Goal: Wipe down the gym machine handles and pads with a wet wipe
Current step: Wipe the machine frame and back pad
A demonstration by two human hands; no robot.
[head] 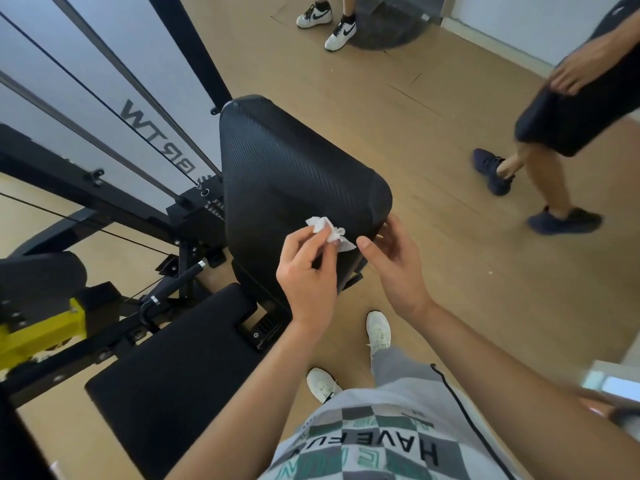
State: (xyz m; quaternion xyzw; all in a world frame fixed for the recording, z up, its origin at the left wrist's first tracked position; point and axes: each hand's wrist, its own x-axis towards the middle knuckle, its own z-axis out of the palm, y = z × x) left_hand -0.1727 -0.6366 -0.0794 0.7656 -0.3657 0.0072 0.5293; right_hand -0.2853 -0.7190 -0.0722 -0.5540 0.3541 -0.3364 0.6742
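Note:
A crumpled white wet wipe [330, 232] hangs just over the near end of the black back pad [287, 174] of the gym machine. My left hand [308, 271] pinches the wipe between thumb and fingers. My right hand [394, 258] hovers beside it at the pad's near right corner, fingers loosely bent, its thumb close to the wipe's right tip; whether it touches the wipe is unclear. The black seat pad [173, 362] lies below, toward the lower left. A black handle bar [180, 278] with chrome ends sits left of the pads.
Machine frame, cables and a white guard panel [104, 98] fill the left. A yellow bracket [38, 327] sits at lower left. One person walks on the wooden floor at right [540, 161]; another stands at the top [329, 22]. My white shoes [379, 329] stand beside the seat.

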